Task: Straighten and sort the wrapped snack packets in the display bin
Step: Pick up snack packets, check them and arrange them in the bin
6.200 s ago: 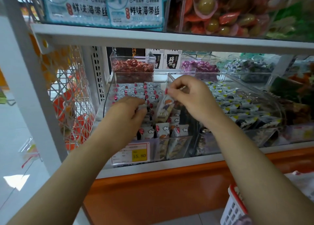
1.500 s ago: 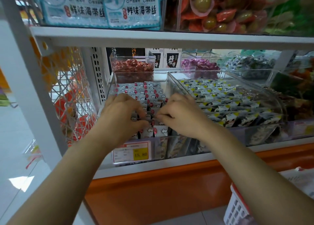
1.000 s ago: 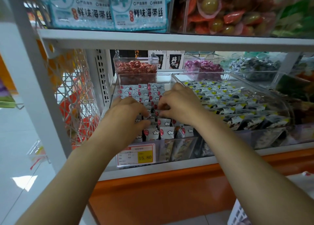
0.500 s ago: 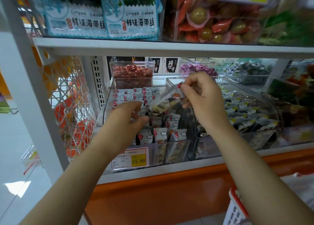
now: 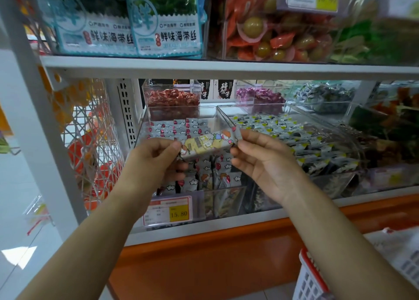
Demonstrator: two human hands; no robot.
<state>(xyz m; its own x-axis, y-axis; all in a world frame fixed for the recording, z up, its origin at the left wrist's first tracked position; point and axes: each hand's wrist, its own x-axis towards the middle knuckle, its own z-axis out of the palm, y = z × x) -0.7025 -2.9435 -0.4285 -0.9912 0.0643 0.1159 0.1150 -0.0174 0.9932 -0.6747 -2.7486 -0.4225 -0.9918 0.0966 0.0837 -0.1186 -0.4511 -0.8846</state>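
At the lower right corner stands a red-and-white basket (image 5: 310, 277). Both bare forearms reach up to the clear display bin (image 5: 223, 201), whose front wall carries a price label (image 5: 169, 210). Above the bin's front half, the left hand (image 5: 156, 161) and the right hand (image 5: 265, 163) hold one snack packet (image 5: 207, 143) between them. Each hand pinches an end with thumb and forefinger, so the packet lies crosswise in the air, its right end a little higher. Below and behind it, rows of small packets (image 5: 181, 127) stand packed in the bin. Just to the right, a neighbouring bin (image 5: 353, 141) holds dark packets with yellow corners. Farther back sit a tub of red sweets (image 5: 172, 97) and a tub of purple sweets (image 5: 260, 94) – and overhead, the upper shelf (image 5: 226, 68) bears seaweed packs (image 5: 163, 25).
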